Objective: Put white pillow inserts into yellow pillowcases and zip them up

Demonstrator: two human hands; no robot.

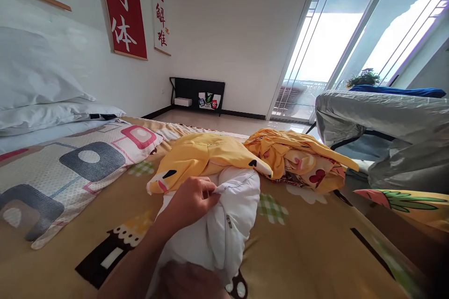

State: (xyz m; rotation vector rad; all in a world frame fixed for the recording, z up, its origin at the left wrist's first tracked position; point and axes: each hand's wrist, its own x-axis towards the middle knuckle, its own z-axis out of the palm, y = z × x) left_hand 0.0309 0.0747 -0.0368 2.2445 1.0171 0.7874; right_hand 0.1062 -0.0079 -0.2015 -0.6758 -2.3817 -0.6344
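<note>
A white pillow [242, 224] with a zipper along its side lies on the bed in front of me. The zipper's metal pull [228, 221] hangs about midway along the seam. My left hand [194, 203] is closed, with thumb and fingers pinching the white fabric near the far end of the zipper. At the bottom edge of the view my right hand [191, 280] rests at the near part of the pillow, smeared and partly cut off, so its fingers cannot be made out. Just beyond the pillow, touching it, is a yellow cloth cover [196, 149] with black and pink marks.
A crumpled yellow patterned cloth heap [298, 154] lies to the right. On the left are a patterned bedcover [105, 159] and white pillows [38, 79]. A plastic-covered piece of furniture [386, 112] and a cardboard box [403, 238] stand right, a black shelf [199, 85] by the far wall.
</note>
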